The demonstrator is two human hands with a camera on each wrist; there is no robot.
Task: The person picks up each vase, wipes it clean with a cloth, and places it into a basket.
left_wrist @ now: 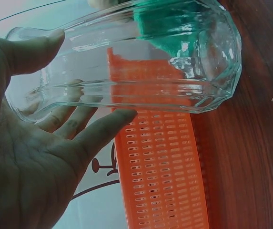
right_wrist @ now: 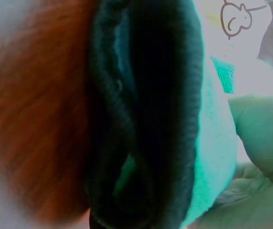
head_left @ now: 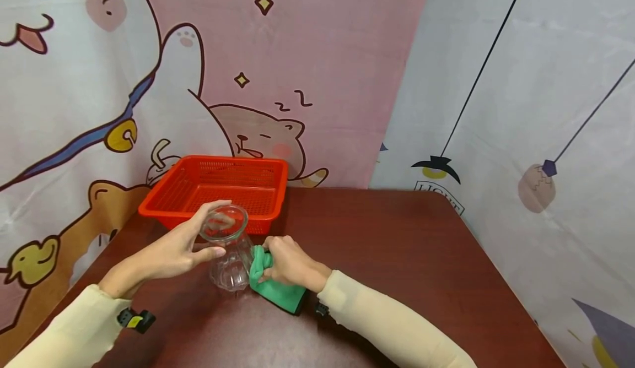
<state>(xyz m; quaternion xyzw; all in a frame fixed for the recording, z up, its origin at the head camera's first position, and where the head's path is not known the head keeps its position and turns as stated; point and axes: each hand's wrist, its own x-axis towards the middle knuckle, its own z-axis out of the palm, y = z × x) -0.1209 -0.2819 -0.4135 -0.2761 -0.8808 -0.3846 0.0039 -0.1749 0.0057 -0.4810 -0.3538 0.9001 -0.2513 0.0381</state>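
A clear glass vase with a flared rim and faceted lower body stands over the table in front of me, leaning slightly. My left hand grips its neck, thumb on the near side and fingers round the far side; the left wrist view shows the thumb against the glass. With my right hand I hold a bunched green cloth against the vase's right side. Dark edging of the cloth fills much of the right wrist view. Whether the vase's base touches the table cannot be told.
Behind the vase, an orange-red plastic basket with slotted walls stands at the back left of the dark brown table. A printed cartoon curtain hangs along the table's back and sides.
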